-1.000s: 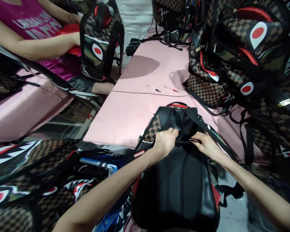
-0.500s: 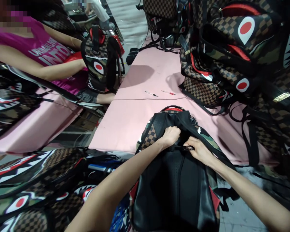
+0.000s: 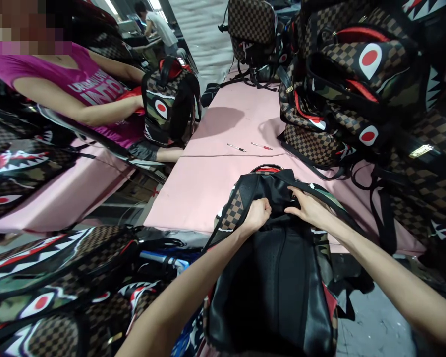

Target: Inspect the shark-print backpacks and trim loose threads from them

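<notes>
Curled left hand (image 3: 258,214) apparently pinching one backpack (image 3: 271,292), right hand (image 3: 309,207) spread above it, two pens (image 3: 237,148) beyond

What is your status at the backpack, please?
Left hand closed against black backpack; right hand open at it. Back panel facing camera. Black pen, red pen beyond backpack, on pink tabletop.

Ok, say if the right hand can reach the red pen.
Probably: the right hand looks open, and only the top of the backpack and pink tabletop lie before the red pen.
</notes>
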The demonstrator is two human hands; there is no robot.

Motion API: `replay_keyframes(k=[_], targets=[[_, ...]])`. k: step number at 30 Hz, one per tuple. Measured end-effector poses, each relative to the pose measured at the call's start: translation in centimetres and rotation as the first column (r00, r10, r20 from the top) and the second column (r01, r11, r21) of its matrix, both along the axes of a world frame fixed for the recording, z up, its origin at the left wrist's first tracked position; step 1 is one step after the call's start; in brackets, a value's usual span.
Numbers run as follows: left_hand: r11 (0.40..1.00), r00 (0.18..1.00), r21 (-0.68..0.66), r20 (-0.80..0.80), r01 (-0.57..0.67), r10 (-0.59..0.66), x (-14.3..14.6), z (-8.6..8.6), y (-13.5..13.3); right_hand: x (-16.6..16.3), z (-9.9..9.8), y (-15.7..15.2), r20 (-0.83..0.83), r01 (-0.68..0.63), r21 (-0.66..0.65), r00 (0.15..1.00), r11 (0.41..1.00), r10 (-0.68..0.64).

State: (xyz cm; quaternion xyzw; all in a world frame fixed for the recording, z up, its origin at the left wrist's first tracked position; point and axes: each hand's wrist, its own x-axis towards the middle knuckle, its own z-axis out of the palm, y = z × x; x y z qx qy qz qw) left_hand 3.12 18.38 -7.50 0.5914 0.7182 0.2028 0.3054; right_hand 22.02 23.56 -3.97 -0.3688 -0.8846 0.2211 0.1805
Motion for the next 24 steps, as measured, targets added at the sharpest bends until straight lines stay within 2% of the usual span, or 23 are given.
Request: replay_keyframes(k=[3, 9, 14, 20, 22, 24], targets=[[0.998, 0.998, -0.022, 0.041, -0.055, 0.056, -0.1, 0.2, 0.1, -0.5, 0.0, 0.9, 0.141, -0.035, 0.046, 0.99, 0.998, 0.028], [0.989, 0.986, -0.078, 0.104, -0.123, 0.131, -0.2, 0.2, 0.0, -2.4, -0.4, 1.1, 0.228, -0.145, 0.104, 0.966, 0.984, 0.119], [0.984, 0.974, -0.101, 0.16, -0.144, 0.159, -0.3, -0.2, 0.2, -3.8, -0.1, 1.5, 0.323, -0.225, 0.096, 0.929, 0.97, 0.183], [0.984, 0.956, -0.097, 0.243, -0.148, 0.167, -0.3, -0.6, 0.5, -4.2, -0.7, 2.0, 0.337, -0.195, 0.051, 0.927, 0.979, 0.167], [0.987, 0.947, -0.081, 0.278, -0.14, 0.158, -0.5, -0.2, 0.2, -3.8, -0.8, 1.7, 0.3, -0.177, 0.047, 0.941, 0.983, 0.155], [0.995, 0.915, -0.064, 0.391, -0.081, 0.1, -0.8, 0.6, -0.3, -3.1, -1.0, 1.3, 0.21, -0.12, 0.021, 0.971, 0.993, 0.113]])
